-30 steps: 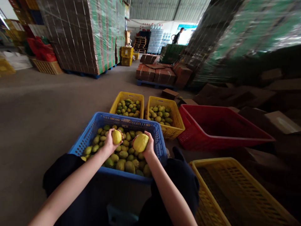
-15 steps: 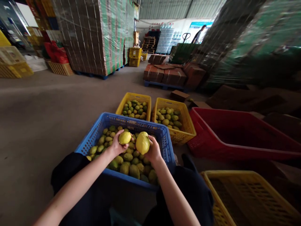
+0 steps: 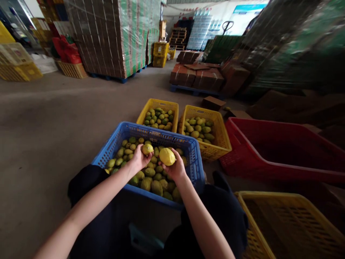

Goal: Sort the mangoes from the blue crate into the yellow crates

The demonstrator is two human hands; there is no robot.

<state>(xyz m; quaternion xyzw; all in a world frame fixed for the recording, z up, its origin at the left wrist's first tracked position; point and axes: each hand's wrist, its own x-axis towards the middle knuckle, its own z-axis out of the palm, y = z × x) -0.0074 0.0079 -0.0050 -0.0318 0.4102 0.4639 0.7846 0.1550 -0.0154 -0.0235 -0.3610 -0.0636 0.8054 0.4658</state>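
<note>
- Straddling the near side of the blue crate (image 3: 198, 171), the person has a dark-clothed knee (image 3: 87, 181) at each side; a nudge from one could, I'd guess, jolt the crate and roll the fruit inside.
- Off by the right knee, close in, stands a yellow slatted crate (image 3: 272, 195), partly cut off from view.
- A slip looks the likeliest trouble: each lemon rests in a cupped, fairly loose grasp, so a smooth skin or a quick turn of the wrist might drop one. The two are also near enough to knock together and bruise.
- Both bare forearms reach forward and inward, wrists over the crate. The left hand (image 3: 138, 160) curls round the smaller lemon (image 3: 147, 149), one end facing the person; the right hand (image 3: 177, 168) cups the larger lemon (image 3: 167, 157) from its right side and below. The hands are apart.
- Underneath, a heap of green-yellow lemons (image 3: 156, 187) fills much of the crate's floor.
- Just beyond sit two yellow crates (image 3: 225, 147) of similar fruit, side by side, with a red tub (image 3: 258, 163) to the right.
- Farther back, flat cartons (image 3: 208, 79) lie on a blue pallet (image 3: 185, 88).
</note>
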